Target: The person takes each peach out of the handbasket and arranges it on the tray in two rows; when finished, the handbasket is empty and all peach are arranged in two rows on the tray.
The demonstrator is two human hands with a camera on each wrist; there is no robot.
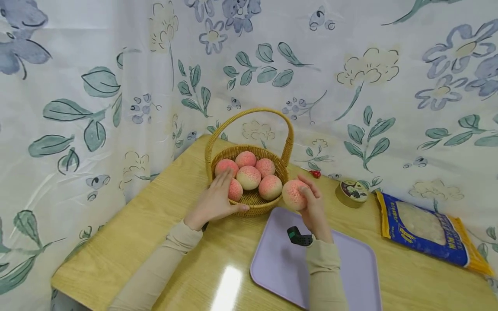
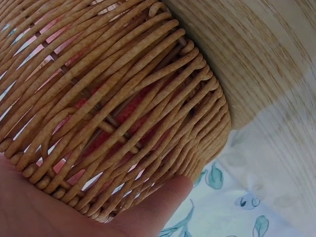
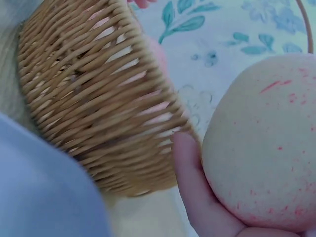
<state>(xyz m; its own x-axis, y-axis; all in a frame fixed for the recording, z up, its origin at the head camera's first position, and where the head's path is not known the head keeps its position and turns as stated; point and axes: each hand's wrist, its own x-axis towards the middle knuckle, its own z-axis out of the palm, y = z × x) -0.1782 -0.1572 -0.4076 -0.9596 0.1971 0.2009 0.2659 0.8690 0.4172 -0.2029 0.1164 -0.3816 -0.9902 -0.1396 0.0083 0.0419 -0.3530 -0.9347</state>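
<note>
Several pink-and-cream artificial peaches (image 1: 249, 177) lie in a woven wicker basket (image 1: 261, 210) with a tall arched handle. At the basket's left side, my left hand (image 1: 212, 201) rests with fingers extended over the peaches there. Its thumb (image 2: 160, 205) lies along the basket rim in the left wrist view. My right hand (image 1: 315, 211) holds another peach (image 1: 293, 195) just outside the right rim, above the tray's far edge. The right wrist view shows this peach large at the right, a finger (image 3: 190, 173) curved against its side.
Beneath the right forearm lies a lilac tray (image 1: 272, 259). To its right stand a round tin (image 1: 352, 194) and a blue-and-yellow packet (image 1: 424, 231). A small red flower (image 1: 315, 174) lies behind the right hand. Patterned curtain (image 1: 268, 52) hangs at the table's back and left.
</note>
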